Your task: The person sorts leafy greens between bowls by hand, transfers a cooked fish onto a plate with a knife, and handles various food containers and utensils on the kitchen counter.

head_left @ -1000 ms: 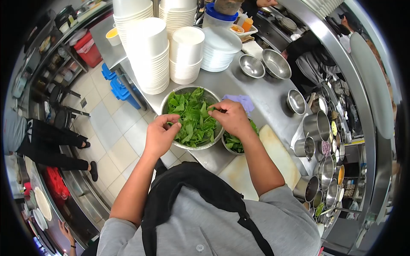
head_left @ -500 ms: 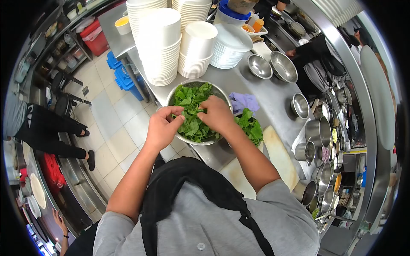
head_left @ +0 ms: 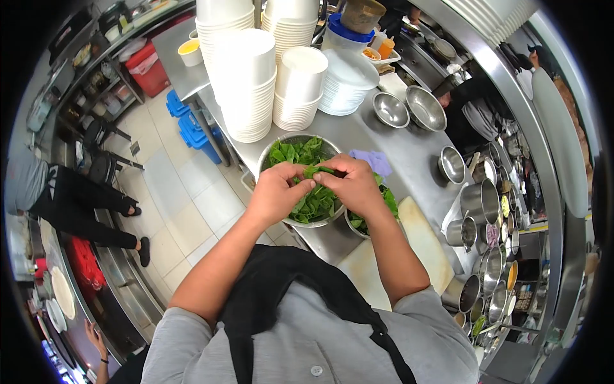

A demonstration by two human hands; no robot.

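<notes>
Both my hands meet above a metal bowl [head_left: 262, 155] heaped with green leaves [head_left: 311, 208]. My left hand [head_left: 279, 190] is closed, thumb and fingers pinching a piece of green leaf [head_left: 311, 171]. My right hand [head_left: 355, 185] pinches the same greens from the other side, its fingertips close to those of my left hand. Under my right wrist, a second bowl of leafy greens [head_left: 389, 201] is partly covered by the forearm. A purple cloth [head_left: 373, 162] lies just beyond my right hand.
Stacked white containers [head_left: 246, 83] and clear lids [head_left: 347, 83] stand beyond the bowl. Cutting boards [head_left: 419, 246] lie at the near right. Metal bowls [head_left: 390, 109] and pots [head_left: 480, 201] are further right. One person [head_left: 77, 198] stands at left; another [head_left: 476, 105] is at upper right.
My hands have come together over the bowl, and a piece of green now shows between their fingertips. The view has shifted slightly, uncovering more of the left side of the bowl.
</notes>
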